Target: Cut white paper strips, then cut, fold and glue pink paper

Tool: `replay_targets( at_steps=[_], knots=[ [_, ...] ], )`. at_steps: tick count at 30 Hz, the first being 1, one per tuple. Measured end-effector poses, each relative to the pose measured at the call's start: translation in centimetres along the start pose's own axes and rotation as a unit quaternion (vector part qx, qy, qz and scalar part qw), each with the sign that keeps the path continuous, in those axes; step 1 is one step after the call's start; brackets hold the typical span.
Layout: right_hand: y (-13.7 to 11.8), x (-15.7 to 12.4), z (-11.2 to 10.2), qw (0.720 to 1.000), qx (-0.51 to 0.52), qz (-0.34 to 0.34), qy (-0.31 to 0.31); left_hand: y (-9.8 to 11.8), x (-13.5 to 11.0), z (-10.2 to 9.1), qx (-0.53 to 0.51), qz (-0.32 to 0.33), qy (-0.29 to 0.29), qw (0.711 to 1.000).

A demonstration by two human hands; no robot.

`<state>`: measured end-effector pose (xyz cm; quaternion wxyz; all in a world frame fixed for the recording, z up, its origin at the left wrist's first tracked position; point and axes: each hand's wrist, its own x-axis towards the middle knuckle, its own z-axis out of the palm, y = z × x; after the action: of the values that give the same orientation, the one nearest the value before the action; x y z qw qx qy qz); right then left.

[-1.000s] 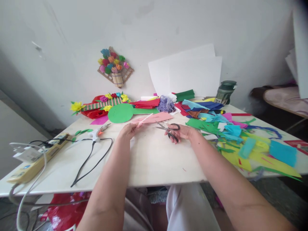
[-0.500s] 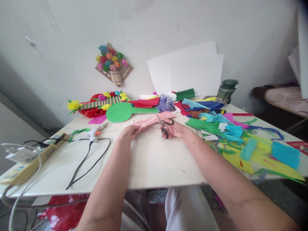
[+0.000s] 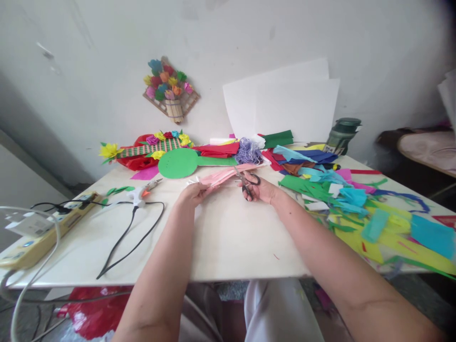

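My left hand (image 3: 196, 192) pinches a bundle of pink crepe paper strips (image 3: 223, 176), with white ends poking out past the fingers. In my right hand (image 3: 261, 186) are scissors with black handles (image 3: 247, 191). Their blades point up and left, at the pink strips' right part; whether they touch the strips I cannot tell. Just behind the strips lie a round green paper piece with a long green handle (image 3: 177, 163), folded red paper (image 3: 218, 150) and a tangle of purple yarn (image 3: 248, 151).
A glue gun (image 3: 137, 196) with a looping black cord and a yellow power strip (image 3: 50, 235) occupy the left. Colourful paper scraps (image 3: 356, 213) cover the right side. A dark green bottle (image 3: 344, 135) stands at the back right. Flower-decorated craft (image 3: 149, 149) lies back left.
The scissors and right hand have shifted slightly relative to the pink strips. A white strip that slanted across the pink bundle no longer shows there. The whole view has moved a little.
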<state>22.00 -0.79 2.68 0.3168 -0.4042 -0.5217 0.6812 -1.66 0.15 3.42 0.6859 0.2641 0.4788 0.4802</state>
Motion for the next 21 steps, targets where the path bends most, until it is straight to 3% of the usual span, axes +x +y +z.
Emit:
replay_targets(
  at_steps=[8, 21],
  knots=[
    [-0.2, -0.1, 0.4, 1.0, 0.0, 0.001, 0.007, -0.1, -0.7, 0.4, 0.01, 0.01, 0.009, 1.0],
    [-0.5, -0.3, 1.2, 0.999, 0.007, -0.014, 0.039, -0.4, 0.3, -0.4, 0.005, 0.037, 0.0, 0.999]
  ],
)
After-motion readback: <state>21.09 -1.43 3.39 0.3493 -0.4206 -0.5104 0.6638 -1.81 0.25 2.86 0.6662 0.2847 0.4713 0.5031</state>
